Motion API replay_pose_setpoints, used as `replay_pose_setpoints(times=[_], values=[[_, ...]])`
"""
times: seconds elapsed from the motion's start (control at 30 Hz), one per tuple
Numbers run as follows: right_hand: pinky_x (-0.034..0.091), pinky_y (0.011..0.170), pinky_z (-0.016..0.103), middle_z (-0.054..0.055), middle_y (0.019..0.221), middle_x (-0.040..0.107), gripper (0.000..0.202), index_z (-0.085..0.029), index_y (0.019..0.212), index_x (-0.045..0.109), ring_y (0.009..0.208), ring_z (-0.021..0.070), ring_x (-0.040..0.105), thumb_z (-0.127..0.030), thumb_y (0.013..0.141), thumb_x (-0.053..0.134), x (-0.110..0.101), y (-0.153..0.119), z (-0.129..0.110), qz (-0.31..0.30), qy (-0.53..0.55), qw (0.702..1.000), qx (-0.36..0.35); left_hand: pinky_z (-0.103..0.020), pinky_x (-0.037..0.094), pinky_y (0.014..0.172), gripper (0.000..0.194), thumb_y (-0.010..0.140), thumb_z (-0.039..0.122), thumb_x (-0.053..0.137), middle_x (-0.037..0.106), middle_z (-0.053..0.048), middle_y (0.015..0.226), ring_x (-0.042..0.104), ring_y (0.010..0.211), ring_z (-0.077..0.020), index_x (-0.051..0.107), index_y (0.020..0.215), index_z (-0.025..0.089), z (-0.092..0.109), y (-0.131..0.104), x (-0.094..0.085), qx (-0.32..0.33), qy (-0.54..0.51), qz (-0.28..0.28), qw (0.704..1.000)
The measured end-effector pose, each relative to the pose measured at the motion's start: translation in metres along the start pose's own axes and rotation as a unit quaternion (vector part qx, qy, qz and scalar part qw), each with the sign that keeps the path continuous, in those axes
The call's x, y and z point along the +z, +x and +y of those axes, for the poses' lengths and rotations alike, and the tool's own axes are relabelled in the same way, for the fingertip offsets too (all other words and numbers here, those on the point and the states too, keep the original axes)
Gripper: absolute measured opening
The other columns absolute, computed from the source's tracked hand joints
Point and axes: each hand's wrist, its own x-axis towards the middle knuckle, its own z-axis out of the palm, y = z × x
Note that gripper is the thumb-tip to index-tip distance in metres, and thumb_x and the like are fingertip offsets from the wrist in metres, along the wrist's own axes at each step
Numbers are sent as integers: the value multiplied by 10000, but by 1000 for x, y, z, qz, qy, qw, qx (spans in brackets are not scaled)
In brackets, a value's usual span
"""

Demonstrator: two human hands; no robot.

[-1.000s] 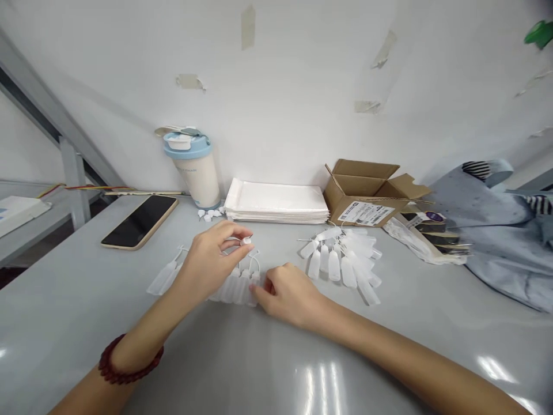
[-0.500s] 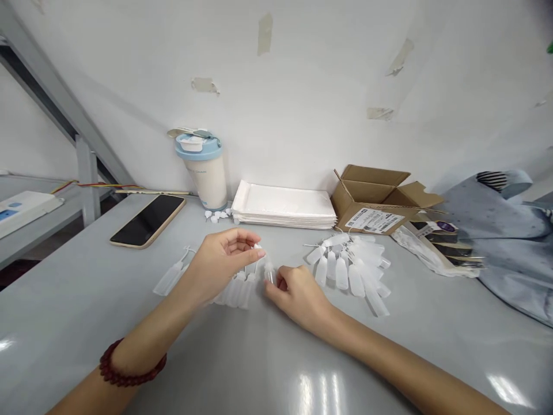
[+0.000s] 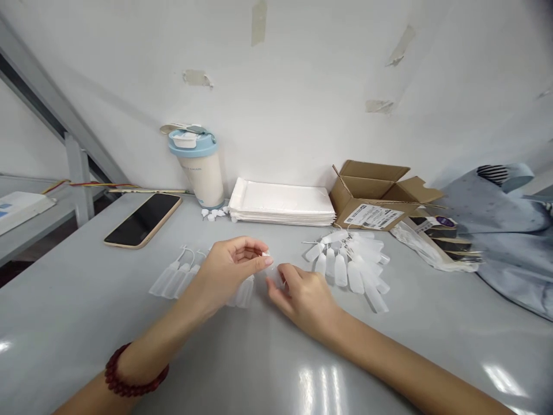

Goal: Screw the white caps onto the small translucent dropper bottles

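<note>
Between my hands is a small translucent bottle (image 3: 273, 275), partly hidden by fingers. My left hand (image 3: 235, 262) pinches a small white piece at its upper end, fingers curled. The fingers of my right hand (image 3: 302, 294) close round the bottle's body. Beneath and beside my left wrist lies a row of similar bottles (image 3: 166, 279), some with thin looped strings at their necks. To the right of my right hand sits a fanned pile of translucent bottles (image 3: 356, 268). Several small white caps (image 3: 212, 214) rest near the cup's base.
A blue-lidded cup (image 3: 201, 173) stands by the wall, with a phone (image 3: 144, 220) to its left. Behind my hands lies a stack of white envelopes (image 3: 283, 203). An open cardboard box (image 3: 367, 199), a plastic packet (image 3: 436, 242) and grey-blue fabric (image 3: 510, 248) are at the right.
My left hand has shifted slightly right and down, closer to my right hand. The small bottle between them is more covered by fingers. The camera view has shifted slightly.
</note>
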Motion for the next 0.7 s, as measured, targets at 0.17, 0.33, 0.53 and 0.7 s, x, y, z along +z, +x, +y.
replay_pose_setpoints(times=[0.17,0.33,0.53,0.7], values=[[329,417,247,30,607,605,197,-149,842,555,435,145,527,-244,956,424,-10,-15,6,55,-8,997,-62,-321,544,802,180,706,337,766,697,-11,830,666,854,-200,709,830,219,0,-5,0,0,-25,-40,999],[431,425,221,-3,608,575,202,-123,1000,531,454,122,538,-254,1007,377,-35,-40,11,52,28,994,-93,-256,541,756,104,726,262,759,696,21,822,668,809,-158,725,824,260,-3,-16,11,-7,-62,-129,990],[480,450,212,-3,632,580,199,-134,1012,527,500,123,565,-280,1012,393,-48,-59,22,-7,122,991,-56,-253,524,796,86,772,212,696,681,4,918,643,875,-159,747,812,268,-4,-24,31,2,-78,-174,982],[533,522,270,87,786,675,180,-102,1117,518,606,172,639,-201,996,430,-50,-70,27,-8,73,994,-84,-245,514,664,46,758,274,720,654,9,723,609,722,-153,733,715,260,-8,-25,40,-9,-47,-157,986]])
